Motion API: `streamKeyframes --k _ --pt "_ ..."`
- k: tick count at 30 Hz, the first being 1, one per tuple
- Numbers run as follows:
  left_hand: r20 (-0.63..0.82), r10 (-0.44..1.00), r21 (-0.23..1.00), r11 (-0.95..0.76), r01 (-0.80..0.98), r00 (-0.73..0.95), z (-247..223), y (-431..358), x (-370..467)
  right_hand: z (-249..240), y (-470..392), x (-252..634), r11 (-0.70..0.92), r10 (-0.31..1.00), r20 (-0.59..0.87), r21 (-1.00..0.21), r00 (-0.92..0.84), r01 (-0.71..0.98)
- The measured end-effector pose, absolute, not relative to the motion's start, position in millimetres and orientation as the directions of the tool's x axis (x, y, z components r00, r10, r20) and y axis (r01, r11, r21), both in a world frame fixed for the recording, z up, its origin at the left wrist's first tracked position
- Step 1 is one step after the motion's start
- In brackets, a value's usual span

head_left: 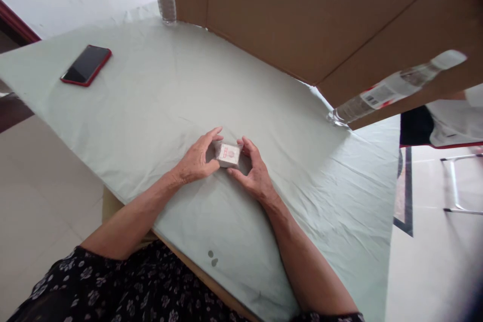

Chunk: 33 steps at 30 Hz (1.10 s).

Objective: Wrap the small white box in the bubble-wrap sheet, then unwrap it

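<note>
A small, pale, block-shaped box (228,154) with squared edges looks to be sheathed in clear, shiny film, its upward face bearing small red print, too tiny to read, next to a faint rounded mark. It appears whole and closed, with its broad face up, its longer edges running roughly crosswise and a plain narrow side showing toward the person. It sits between the two hands, over the cloth-covered counter (169,95), close to the near edge.
</note>
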<state>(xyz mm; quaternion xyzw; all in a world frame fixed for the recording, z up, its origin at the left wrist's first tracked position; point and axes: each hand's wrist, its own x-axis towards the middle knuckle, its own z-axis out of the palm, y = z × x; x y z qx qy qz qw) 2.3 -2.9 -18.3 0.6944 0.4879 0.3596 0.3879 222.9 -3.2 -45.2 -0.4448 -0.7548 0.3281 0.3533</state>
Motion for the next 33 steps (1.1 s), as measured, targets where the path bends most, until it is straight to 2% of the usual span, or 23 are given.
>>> streamKeyframes --k 11,22,33 --pt "0.164 0.94 0.866 -0.282 0.413 0.298 -18.7 -2.4 7.7 -46.5 -3.0 222.3 0.376 0.913 0.241 -0.811 -0.33 0.447" --pt "0.144 0.942 0.86 -0.271 0.432 0.304 -17.5 -1.8 5.7 -42.9 -0.9 223.6 0.369 0.911 0.216 -0.806 -0.35 0.463" --pt "0.153 0.943 0.88 -0.266 0.393 0.296 -23.4 -1.8 6.6 -43.3 -1.7 224.0 0.445 0.88 0.297 -0.787 -0.37 0.427"
